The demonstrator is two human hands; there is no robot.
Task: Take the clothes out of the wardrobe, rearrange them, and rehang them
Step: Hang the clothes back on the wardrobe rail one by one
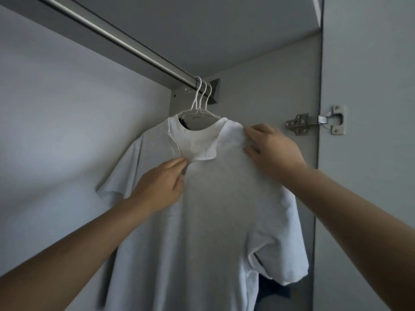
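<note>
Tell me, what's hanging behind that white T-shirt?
Behind the white T-shirt, two more white hangers hook the rail. Dark fabric peeks through its neckline and below its sleeve; the garments themselves are covered.

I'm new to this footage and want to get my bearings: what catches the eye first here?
A white T-shirt fills the middle, hanging from the metal rail among three white hangers. Both hands work at its top: the left hand pinches the fabric below the collar, and the right hand grips the shoulder. A metal door hinge shines at right.
</note>
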